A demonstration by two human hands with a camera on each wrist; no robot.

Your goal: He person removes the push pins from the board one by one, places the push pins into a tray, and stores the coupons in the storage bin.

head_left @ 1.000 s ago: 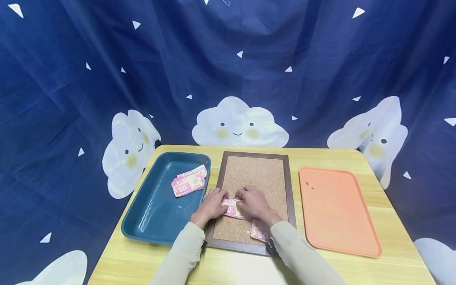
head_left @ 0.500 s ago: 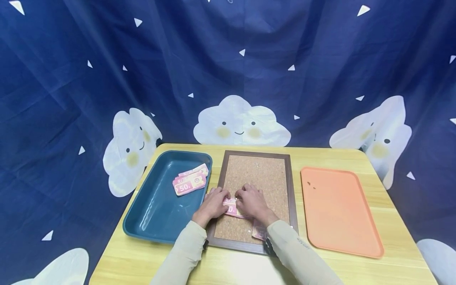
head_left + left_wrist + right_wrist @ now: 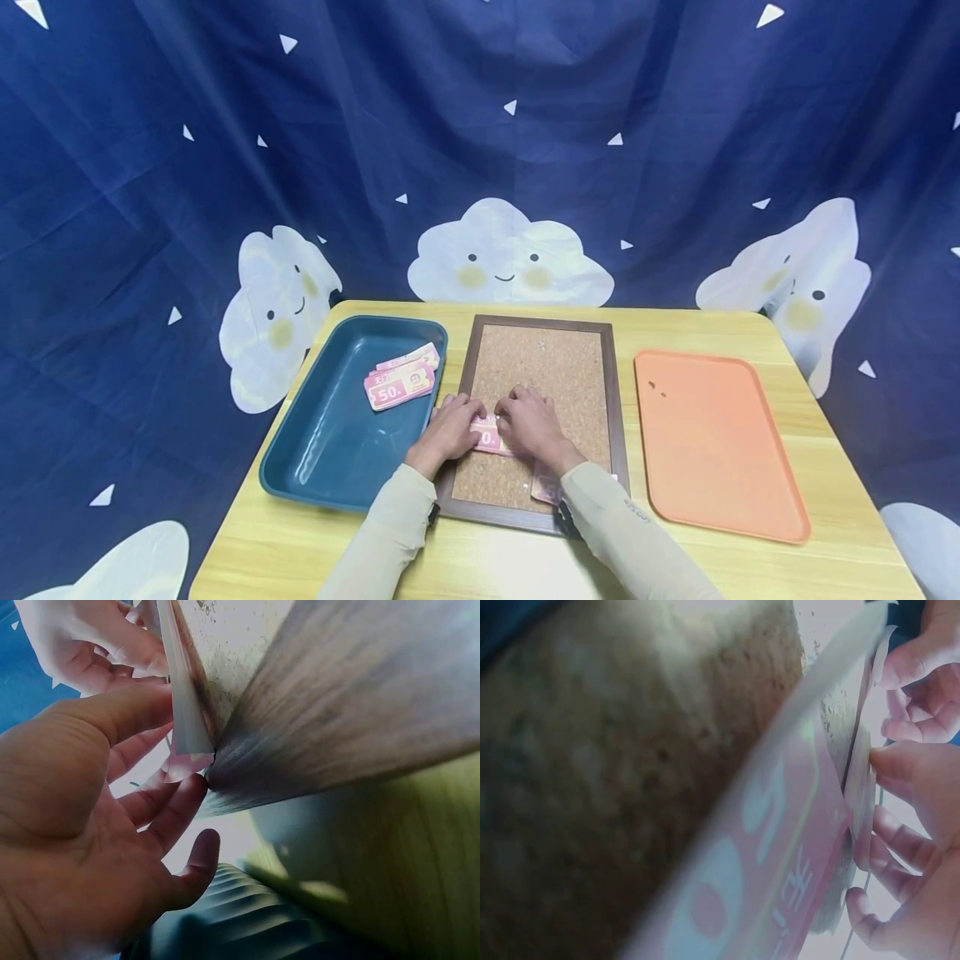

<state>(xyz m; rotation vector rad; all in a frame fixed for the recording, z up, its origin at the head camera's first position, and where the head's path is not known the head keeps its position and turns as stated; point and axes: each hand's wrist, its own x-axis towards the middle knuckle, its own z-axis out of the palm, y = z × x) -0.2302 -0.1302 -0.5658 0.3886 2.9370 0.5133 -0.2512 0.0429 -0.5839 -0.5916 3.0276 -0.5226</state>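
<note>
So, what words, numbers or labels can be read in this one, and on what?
"50": on the front pink coupon in the blue tray.
"无门": same coupon; the small print following is blurred.
"0": on the middle coupon on the corkboard; otherwise covered or blurred.
"50": on the lower coupon, right wrist view.
"无": same coupon; the next character is unclear.
Unreadable: the rear tray coupon and the right sleeve lettering.
</note>
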